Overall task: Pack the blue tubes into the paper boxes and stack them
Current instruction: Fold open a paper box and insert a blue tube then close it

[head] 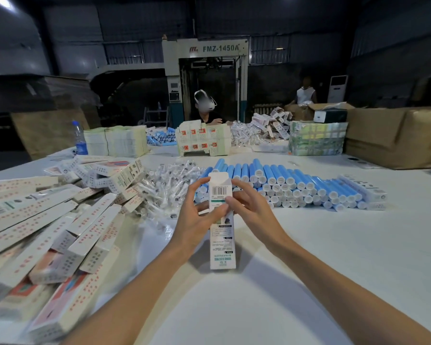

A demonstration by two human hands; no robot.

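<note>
Both hands are clamped on one paper box [220,220], held lengthwise over the white table [309,257]: the left hand [197,215] wraps its left edge, the right hand [249,207] pinches the right edge with the thumb on the printed face. The far flap stands open, and I cannot tell whether a tube is inside. If one is, tipping the open end down could let it slide out; squeezing too hard could crease the thin card so the flap will not tuck. The blue tubes [284,180] lie just beyond the hands in a layered bank, which a careless knock could set rolling. By count: one box in hand, dozens of tubes, and a loose heap of boxes [60,232] on the left, too jumbled to number and not stacked.
</note>
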